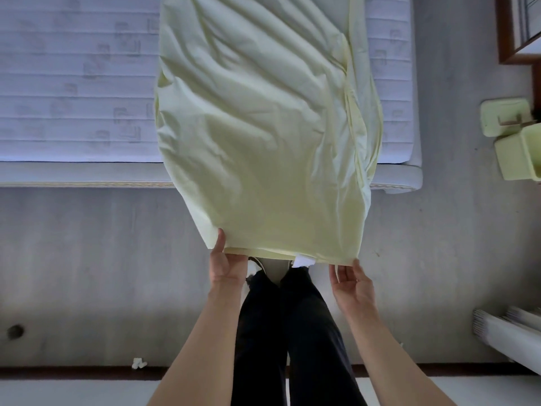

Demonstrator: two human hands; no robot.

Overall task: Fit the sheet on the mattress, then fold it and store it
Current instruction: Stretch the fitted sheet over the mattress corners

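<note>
Nearest the camera: two bare forearms reach forward over dark trouser legs (292,332), person standing on a grey floor (102,259). A small crumpled white scrap (139,363) lies on the floor near the lower left, and a dark round spot (15,331) sits near the floor's left edge. A white ribbed unit, possibly a radiator (503,335), shows at lower right.

Left hand (225,263): thumb laid on top of the near left corner of the sheet (263,127), fingers tucked under the cloth and hidden, so it grips that corner. Right hand (349,281): palm turned up, fingers loosely spread and slightly curled, tips at the sheet's near right corner; thumb tip just meets the hem. Cannot tell whether it truly pinches the cloth or only touches it.

Sheet is pale yellow-green, folded into a long narrow strip, heavily creased. Near end is lifted off the bed and held over the floor; a bit of white label or lining shows under the near hem. The strip runs away from the person, crosses the near edge of the mattress (73,98) and lies along the mattress's right part, toward its far edge.

Mattress is bare, white, quilted in bands with a faint printed pattern, resting on a pale bed base (87,175).

Beyond, right of the bed: pale green boxy objects (512,142) on the floor, and a brown wooden frame (505,39) at the top right corner.
</note>
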